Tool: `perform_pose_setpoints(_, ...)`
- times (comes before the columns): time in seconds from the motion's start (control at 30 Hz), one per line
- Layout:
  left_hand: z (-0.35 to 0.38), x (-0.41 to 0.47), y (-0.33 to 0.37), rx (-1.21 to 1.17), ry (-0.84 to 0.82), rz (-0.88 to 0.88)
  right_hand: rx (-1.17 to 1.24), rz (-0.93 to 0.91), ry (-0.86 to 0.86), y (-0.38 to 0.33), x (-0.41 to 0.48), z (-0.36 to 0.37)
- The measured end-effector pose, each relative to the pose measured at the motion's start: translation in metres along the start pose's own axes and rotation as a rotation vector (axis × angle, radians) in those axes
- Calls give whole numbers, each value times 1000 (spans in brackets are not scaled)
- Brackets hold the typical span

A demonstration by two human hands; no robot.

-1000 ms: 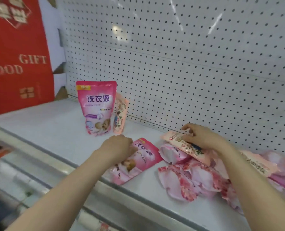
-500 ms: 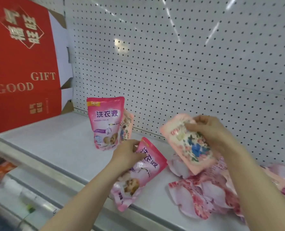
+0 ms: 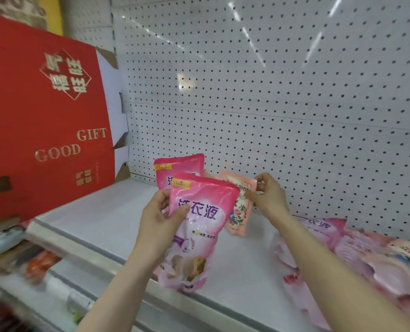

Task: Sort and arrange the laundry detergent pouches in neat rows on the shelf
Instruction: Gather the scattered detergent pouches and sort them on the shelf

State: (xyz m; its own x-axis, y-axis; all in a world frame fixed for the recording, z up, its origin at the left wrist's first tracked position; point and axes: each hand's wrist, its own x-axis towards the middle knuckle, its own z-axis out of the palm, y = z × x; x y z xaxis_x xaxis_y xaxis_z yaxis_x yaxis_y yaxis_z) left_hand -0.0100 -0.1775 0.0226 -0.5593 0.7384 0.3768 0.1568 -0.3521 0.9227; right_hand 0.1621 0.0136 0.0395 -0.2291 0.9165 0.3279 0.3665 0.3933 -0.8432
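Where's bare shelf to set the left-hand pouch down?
Widest bare shelf lies between the red box and the standing pouch. A smaller patch sits in front of the peach pouch, bordered right by the pile. The right end is crowded with heaped pouches.

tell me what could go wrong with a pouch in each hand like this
The left hand holds the pink pouch by one side, low over the front edge of the shelf; it might slip off the front.
The right hand pinches just the top corner of the floral pouch, which may flop over when released.
Either pouch could knock the standing pink pouch behind.
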Motion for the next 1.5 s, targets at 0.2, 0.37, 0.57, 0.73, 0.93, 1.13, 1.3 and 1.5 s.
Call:
perform_pose_setpoints(0.2, 17, 16, -1, -66, 90, 79, -125, -16, -74, 7, 1, -2)
perform_pose_setpoints(0.37, 42, 40, -15, -79, 102, 80, -241, -23, -114, 6, 0, -17)
perform_pose_setpoints(0.57, 44, 45, -30, 20, 77, 95, -345, -61, -77, 10, -19, -37)
perform_pose_setpoints(0.73, 38, 39, -23, 369, 116, 363, -399, -92, 6, 14, -48, -54)
perform_pose_setpoints(0.93, 72, 11, -16, 534, -30, 720, -521, -88, 197, 30, -83, -103)
perform_pose_setpoints(1.13, 156, -1, -34, 613, -480, 571, -957, 185, 319, 65, -98, -191)
perform_pose_setpoints(1.3, 228, 14, -40, 839, -734, 361, -1228, 407, 69, 106, -93, -241)
perform_pose_setpoints(1.5, 248, 5, -52, 986, -953, 238, -1054, 280, -79, 116, -103, -236)
